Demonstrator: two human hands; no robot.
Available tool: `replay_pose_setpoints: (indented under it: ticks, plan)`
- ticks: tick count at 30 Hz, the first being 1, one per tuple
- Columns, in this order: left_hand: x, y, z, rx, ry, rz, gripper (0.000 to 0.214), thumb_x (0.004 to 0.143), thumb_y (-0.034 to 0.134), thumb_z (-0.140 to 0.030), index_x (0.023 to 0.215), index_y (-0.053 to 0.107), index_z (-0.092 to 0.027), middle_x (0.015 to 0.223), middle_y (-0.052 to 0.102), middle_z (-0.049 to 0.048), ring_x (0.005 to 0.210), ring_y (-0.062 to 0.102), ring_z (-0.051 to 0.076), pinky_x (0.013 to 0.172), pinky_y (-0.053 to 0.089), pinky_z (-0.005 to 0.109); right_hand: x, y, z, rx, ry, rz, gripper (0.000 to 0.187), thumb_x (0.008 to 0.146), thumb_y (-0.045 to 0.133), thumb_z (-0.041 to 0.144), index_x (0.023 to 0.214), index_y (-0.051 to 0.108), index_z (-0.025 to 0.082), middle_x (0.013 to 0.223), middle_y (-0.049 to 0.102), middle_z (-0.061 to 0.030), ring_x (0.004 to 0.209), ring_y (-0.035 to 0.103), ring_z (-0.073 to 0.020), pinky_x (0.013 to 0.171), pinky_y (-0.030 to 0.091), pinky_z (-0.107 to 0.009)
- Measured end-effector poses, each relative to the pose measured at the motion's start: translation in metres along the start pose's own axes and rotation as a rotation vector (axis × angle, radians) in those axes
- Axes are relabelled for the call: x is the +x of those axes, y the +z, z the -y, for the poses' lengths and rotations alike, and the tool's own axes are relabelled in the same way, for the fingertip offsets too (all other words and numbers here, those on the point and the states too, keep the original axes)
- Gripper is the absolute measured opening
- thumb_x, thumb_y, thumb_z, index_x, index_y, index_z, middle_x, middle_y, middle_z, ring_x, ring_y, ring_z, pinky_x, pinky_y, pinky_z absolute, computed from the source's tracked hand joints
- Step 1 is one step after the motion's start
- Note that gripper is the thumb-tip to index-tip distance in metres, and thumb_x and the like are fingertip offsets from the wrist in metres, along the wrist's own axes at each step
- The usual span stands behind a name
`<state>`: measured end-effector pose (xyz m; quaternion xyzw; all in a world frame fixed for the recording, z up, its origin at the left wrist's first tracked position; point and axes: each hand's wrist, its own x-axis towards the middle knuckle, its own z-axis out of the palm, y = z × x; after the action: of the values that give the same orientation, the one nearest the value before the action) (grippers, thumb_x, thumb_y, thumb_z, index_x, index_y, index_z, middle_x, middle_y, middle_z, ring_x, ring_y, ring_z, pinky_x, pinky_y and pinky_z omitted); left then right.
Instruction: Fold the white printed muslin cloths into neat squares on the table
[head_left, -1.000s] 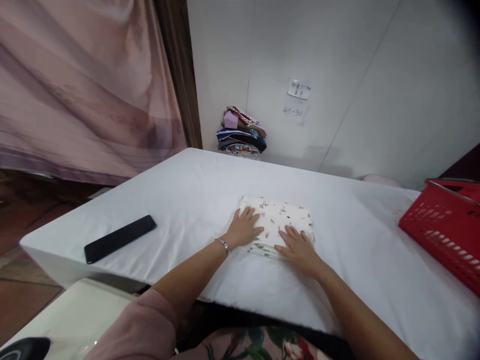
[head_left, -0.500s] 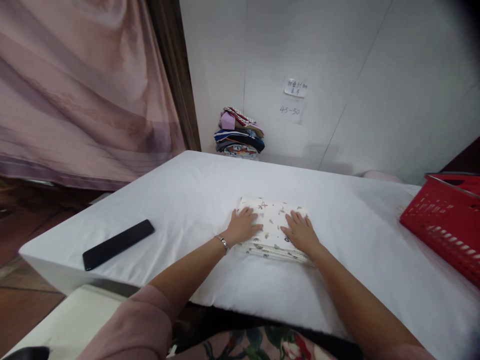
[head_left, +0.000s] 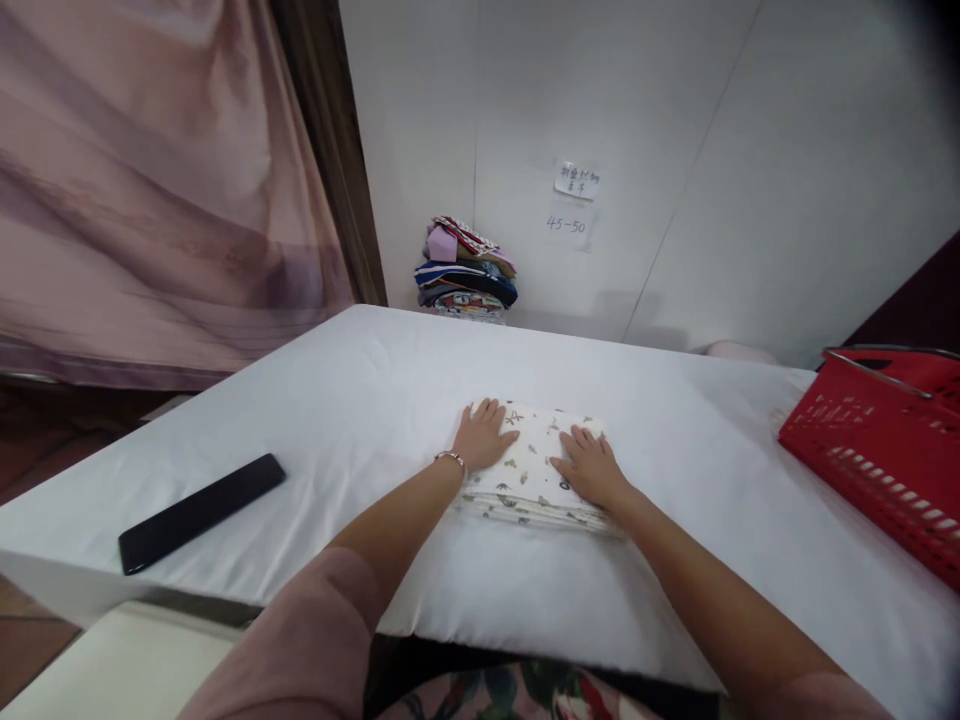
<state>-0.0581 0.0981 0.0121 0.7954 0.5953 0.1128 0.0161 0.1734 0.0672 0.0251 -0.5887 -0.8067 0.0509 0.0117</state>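
Note:
A white cloth with a small printed pattern (head_left: 534, 462) lies folded into a thick rectangle, its layered edge facing me. My left hand (head_left: 484, 437) rests flat on its left side, fingers stretched out and pointing away from me. On the right side of the cloth lies my right hand (head_left: 592, 466), palm down with the fingers a little apart. Neither hand grips the cloth; both press on its top. What the cloth is, a sheet or a garment, I cannot tell.
The folded cloth is on a white-covered table (head_left: 360, 400). A long black flat object (head_left: 202, 512) lies at the left. To the right stands a red plastic basket (head_left: 877, 440) with a metal handle. Several folded textiles (head_left: 466, 270) are stacked by the wall, below paper notes (head_left: 571, 205).
My left hand has shifted toward the far left corner of the cloth, its fingers closer together. My right hand stays nearly in place. The whole view has turned slightly right.

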Motion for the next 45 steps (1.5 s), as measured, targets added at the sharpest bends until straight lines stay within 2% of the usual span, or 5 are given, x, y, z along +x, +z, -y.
replay_pose_setpoints:
  ticks: [8, 20, 30, 37, 45]
  plan:
    - [-0.001, 0.0, 0.0, -0.002, 0.011, -0.021, 0.063, 0.088, 0.025, -0.056, 0.138, 0.033, -0.019, 0.147, 0.028, 0.009, 0.137, 0.019, 0.025, 0.109, 0.017, 0.051, 0.034, 0.001, -0.017, 0.016, 0.128, -0.042, 0.064, 0.091, 0.024, 0.053, 0.142, 0.024, 0.014, 0.15, 0.018, -0.0119, 0.137, 0.011, -0.0246, 0.108, 0.008, -0.049]
    - [0.0, -0.005, -0.001, -0.069, 0.004, 0.011, 0.06, 0.088, 0.028, -0.056, 0.137, 0.035, -0.022, 0.148, 0.027, 0.0079, 0.138, 0.016, 0.025, 0.109, 0.014, 0.053, 0.032, -0.002, -0.024, 0.064, 0.093, -0.008, 0.06, 0.091, 0.024, 0.051, 0.14, 0.028, 0.017, 0.15, 0.019, -0.01, 0.137, 0.012, -0.0248, 0.107, 0.011, -0.053]
    - [-0.065, -0.024, -0.012, -0.101, 0.095, 0.039, 0.058, 0.088, 0.027, -0.059, 0.132, 0.041, -0.025, 0.147, 0.029, 0.0071, 0.137, 0.018, 0.025, 0.109, 0.015, 0.051, -0.044, 0.0, -0.006, 0.124, -0.137, 0.007, 0.059, 0.091, 0.023, 0.054, 0.14, 0.031, 0.022, 0.149, 0.021, -0.0058, 0.138, 0.012, -0.0227, 0.11, 0.011, -0.045]
    - [-0.078, -0.019, -0.016, -0.082, 0.082, -0.029, 0.048, 0.089, 0.034, -0.052, 0.127, 0.046, -0.026, 0.142, 0.037, 0.006, 0.133, 0.027, 0.025, 0.108, 0.02, 0.052, -0.049, 0.008, -0.003, 0.105, -0.123, -0.04, 0.053, 0.091, 0.028, 0.049, 0.135, 0.041, 0.022, 0.147, 0.027, -0.0047, 0.137, 0.018, -0.0223, 0.11, 0.012, -0.045]
    - [-0.095, -0.031, -0.028, -0.222, 0.224, -0.17, 0.033, 0.092, 0.035, -0.041, 0.108, 0.06, -0.026, 0.114, 0.062, 0.001, 0.118, 0.046, 0.018, 0.109, 0.019, 0.042, -0.073, -0.001, -0.002, 0.304, -0.264, -0.194, 0.043, 0.093, 0.03, 0.044, 0.122, 0.055, 0.027, 0.125, 0.056, -0.0015, 0.119, 0.047, -0.0211, 0.108, 0.024, -0.042]
